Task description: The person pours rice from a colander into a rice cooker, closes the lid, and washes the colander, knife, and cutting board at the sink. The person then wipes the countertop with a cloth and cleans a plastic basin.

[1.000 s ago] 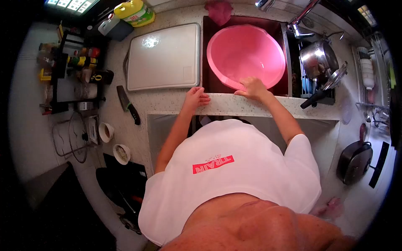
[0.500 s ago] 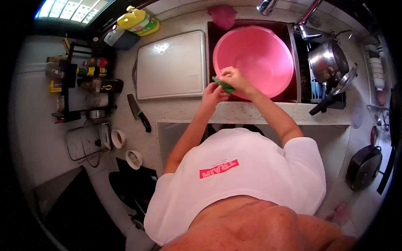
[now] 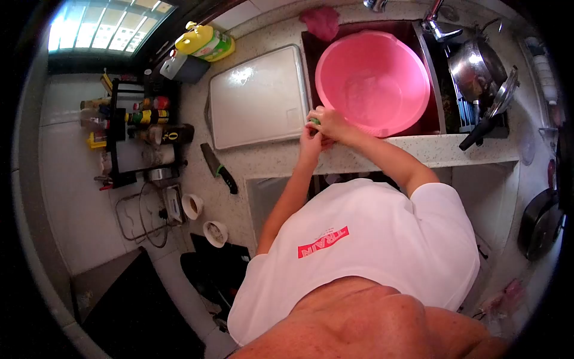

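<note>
My left hand (image 3: 310, 145) and my right hand (image 3: 330, 123) are together at the near left rim of a pink basin (image 3: 412, 110). Both have their fingers closed around a small green thing (image 3: 315, 121). Only a bit of it shows between the fingers, so its kind cannot be made out. The basin sits in a dark sink (image 3: 434, 113), and its bottom looks wet. Left of my hands, a pale rectangular board or lid (image 3: 257, 102) lies on the counter.
A knife (image 3: 219, 169) lies on the counter at left, near two small bowls (image 3: 215, 233). Yellow and grey jugs (image 3: 206, 43) stand at the back left. A metal pot (image 3: 475, 70) is right of the sink, beneath the faucet (image 3: 441, 30). A bottle rack (image 3: 119, 134) stands far left.
The view has shifted, so the counter things appear further right. My hands have drawn closer together around the green thing, and less of it shows than before.
</note>
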Demonstrator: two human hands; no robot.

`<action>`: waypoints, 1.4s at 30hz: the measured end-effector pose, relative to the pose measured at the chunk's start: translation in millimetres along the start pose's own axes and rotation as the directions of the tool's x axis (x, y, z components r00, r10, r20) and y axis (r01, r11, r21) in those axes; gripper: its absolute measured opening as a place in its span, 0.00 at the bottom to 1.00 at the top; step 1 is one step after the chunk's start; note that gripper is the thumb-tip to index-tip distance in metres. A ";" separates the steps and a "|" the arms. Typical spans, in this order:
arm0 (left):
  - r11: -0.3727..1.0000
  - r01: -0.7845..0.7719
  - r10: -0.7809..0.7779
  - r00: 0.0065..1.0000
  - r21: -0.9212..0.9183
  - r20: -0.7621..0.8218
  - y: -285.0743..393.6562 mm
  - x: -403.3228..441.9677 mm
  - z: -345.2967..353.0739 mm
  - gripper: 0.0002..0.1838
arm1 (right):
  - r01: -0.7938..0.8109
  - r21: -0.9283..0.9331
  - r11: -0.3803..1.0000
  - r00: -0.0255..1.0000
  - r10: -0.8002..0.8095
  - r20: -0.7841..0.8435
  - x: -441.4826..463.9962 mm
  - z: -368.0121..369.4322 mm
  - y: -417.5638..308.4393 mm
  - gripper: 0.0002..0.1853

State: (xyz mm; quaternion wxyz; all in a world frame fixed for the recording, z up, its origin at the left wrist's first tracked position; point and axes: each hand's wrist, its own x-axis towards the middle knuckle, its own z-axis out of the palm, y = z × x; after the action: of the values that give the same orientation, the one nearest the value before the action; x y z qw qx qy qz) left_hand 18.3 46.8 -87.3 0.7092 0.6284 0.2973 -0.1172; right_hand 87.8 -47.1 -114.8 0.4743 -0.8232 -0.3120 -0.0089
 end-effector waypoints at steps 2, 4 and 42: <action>0.996 -0.078 0.078 0.997 -0.048 -0.006 -4.1 -6.7 0.1 0.08 | 0.007 -0.064 0.998 1.000 -0.008 -0.010 1.3 -4.1 -5.9 0.16; 0.995 -0.096 0.096 0.995 0.006 -0.003 -15.0 -1.8 -3.0 0.07 | 0.026 -0.119 0.993 1.000 -0.026 0.000 3.8 -3.3 -4.4 0.21; 0.988 -0.126 0.128 0.992 -0.086 0.018 -47.5 18.1 -18.4 0.09 | -0.385 0.407 0.828 0.828 0.504 -0.243 2.8 -210.2 15.3 0.23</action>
State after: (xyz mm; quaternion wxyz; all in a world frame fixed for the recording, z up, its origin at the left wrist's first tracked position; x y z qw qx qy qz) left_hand 2.1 59.6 -137.2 0.7447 0.6139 0.2532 -0.0663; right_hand 157.2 -216.4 -10.2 0.6443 -0.7644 -0.0184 0.0154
